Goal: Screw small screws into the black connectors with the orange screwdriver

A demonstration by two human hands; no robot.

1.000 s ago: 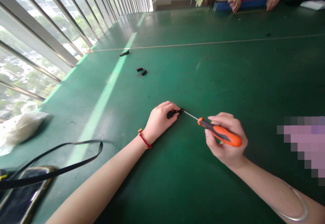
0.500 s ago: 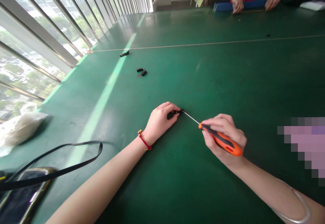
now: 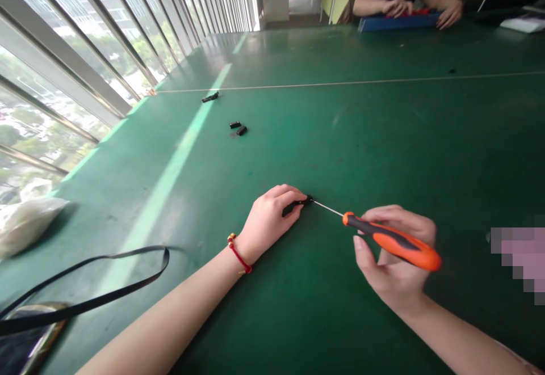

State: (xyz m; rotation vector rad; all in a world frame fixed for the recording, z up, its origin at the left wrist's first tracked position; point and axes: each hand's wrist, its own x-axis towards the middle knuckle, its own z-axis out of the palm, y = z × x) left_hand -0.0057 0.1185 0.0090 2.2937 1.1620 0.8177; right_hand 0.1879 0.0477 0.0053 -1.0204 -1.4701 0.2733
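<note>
Your left grip [image 3: 272, 213] pinches a small black part [image 3: 306, 200]. Your right grip [image 3: 400, 278] loosely holds an orange-and-black screwdriver [image 3: 395, 241], tip at the part.

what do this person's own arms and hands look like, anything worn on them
Both forearms and hands show no sleeves or gloves. Above the left hand, the wrist wears a red cord bracelet with gold-coloured beads. The right hand shows no rings.
</note>
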